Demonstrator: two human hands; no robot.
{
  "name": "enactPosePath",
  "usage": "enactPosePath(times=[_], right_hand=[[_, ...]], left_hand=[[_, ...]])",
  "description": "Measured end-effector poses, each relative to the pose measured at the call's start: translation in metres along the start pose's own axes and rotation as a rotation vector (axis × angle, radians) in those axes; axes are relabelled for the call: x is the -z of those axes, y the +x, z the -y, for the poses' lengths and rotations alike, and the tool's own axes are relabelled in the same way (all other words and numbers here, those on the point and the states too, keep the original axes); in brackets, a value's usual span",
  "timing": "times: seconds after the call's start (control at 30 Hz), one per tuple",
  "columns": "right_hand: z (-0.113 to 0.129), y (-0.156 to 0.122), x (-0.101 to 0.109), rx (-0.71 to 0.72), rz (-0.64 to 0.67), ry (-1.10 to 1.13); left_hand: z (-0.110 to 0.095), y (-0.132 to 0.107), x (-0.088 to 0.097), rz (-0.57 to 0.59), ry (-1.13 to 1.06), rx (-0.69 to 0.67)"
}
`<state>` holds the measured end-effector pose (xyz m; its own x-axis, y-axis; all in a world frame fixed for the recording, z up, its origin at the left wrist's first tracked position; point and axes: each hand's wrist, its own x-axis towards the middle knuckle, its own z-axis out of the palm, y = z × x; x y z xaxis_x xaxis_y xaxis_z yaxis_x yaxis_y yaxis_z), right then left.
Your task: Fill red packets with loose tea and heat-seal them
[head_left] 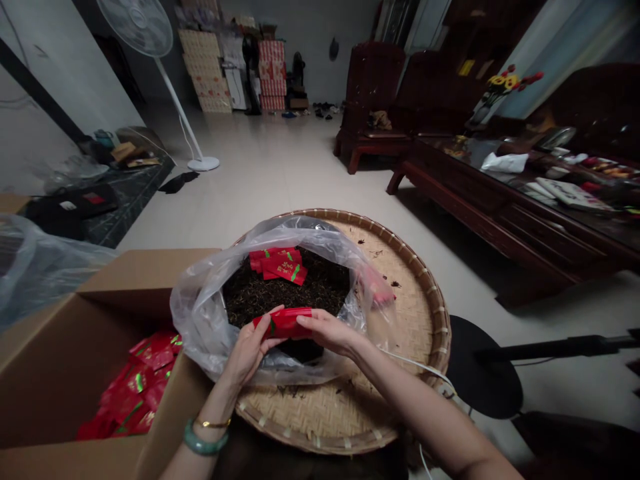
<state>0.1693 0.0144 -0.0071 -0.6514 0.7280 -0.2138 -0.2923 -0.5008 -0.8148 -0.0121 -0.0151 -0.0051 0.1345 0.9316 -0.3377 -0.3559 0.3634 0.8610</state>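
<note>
A red packet (pixel 289 321) is held level between my two hands, above the near part of an open clear plastic bag (pixel 200 280). My left hand (pixel 251 343) grips its left end, and my right hand (pixel 326 330) pinches the right end. Dark, dry loose tea leaves (pixel 260 293) fill the bag. On the leaves lie several red packets (pixel 285 265) with green and gold print. The bag rests on a round woven bamboo tray (pixel 415 300). More red packaging (pixel 375 288) shows through the plastic at the bag's right side.
A cardboard box (pixel 45 373) at the left holds many red packets (pixel 145 380). A white cord (pixel 420 365) runs over the tray's right rim. A black round stand base (pixel 480 367) is at the right. Beyond are a fan (pixel 203 162) and a dark wooden table (pixel 480 207).
</note>
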Motion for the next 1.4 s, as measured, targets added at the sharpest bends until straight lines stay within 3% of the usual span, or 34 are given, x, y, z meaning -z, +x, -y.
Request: enactPosePath(times=[0.1, 0.2, 0.27, 0.33, 0.37, 0.43, 0.5, 0.6, 0.77, 0.87, 0.93, 1.0, 1.1, 1.2, 1.4], right_hand=[[-0.002, 0.0, 0.001, -0.053, 0.002, 0.052], [0.0, -0.001, 0.003, -0.068, -0.007, 0.055], [0.003, -0.002, 0.002, -0.062, -0.016, 0.061], [0.007, -0.002, -0.002, -0.059, -0.022, 0.069], [0.008, -0.002, -0.004, -0.06, -0.016, 0.072], [0.008, -0.001, -0.01, -0.056, 0.01, 0.072], [0.007, 0.0, -0.016, -0.03, 0.017, 0.059], [0.005, 0.001, -0.019, -0.007, 0.007, 0.006], [0.018, -0.008, -0.009, -0.089, 0.029, -0.133], [0.034, -0.012, 0.008, -0.038, -0.01, -0.285], [0.043, -0.01, 0.025, 0.1, -0.191, -0.504], [0.048, -0.005, 0.043, 0.234, -0.386, -0.914], [0.046, 0.006, 0.063, 0.211, -0.327, -1.475], [0.04, 0.018, 0.067, 0.116, -0.287, -1.828], [0.037, 0.034, 0.055, 0.003, -0.269, -2.004]], left_hand=[[0.003, 0.004, 0.004, 0.001, 0.079, 0.026], [0.005, 0.009, 0.013, -0.069, 0.254, -0.05], [0.006, 0.01, 0.018, -0.214, 0.466, -0.223], [0.005, 0.008, 0.018, -0.34, 0.756, -0.505], [0.004, 0.006, 0.016, -0.347, 0.915, -0.653], [0.002, 0.002, 0.01, -0.214, 1.211, -0.867], [0.001, -0.001, 0.003, -0.052, 1.389, -0.937], [0.003, 0.001, -0.001, 0.028, 1.424, -0.929], [0.009, 0.008, 0.01, 0.01, 1.282, -0.892], [0.01, 0.01, 0.014, -0.044, 1.206, -0.854], [0.01, 0.01, 0.014, -0.087, 1.164, -0.809], [0.009, 0.01, 0.012, -0.117, 1.117, -0.758], [0.009, 0.009, 0.01, -0.136, 1.054, -0.717], [0.01, 0.009, 0.01, -0.142, 1.013, -0.711], [0.011, 0.009, 0.01, -0.148, 0.982, -0.683]])
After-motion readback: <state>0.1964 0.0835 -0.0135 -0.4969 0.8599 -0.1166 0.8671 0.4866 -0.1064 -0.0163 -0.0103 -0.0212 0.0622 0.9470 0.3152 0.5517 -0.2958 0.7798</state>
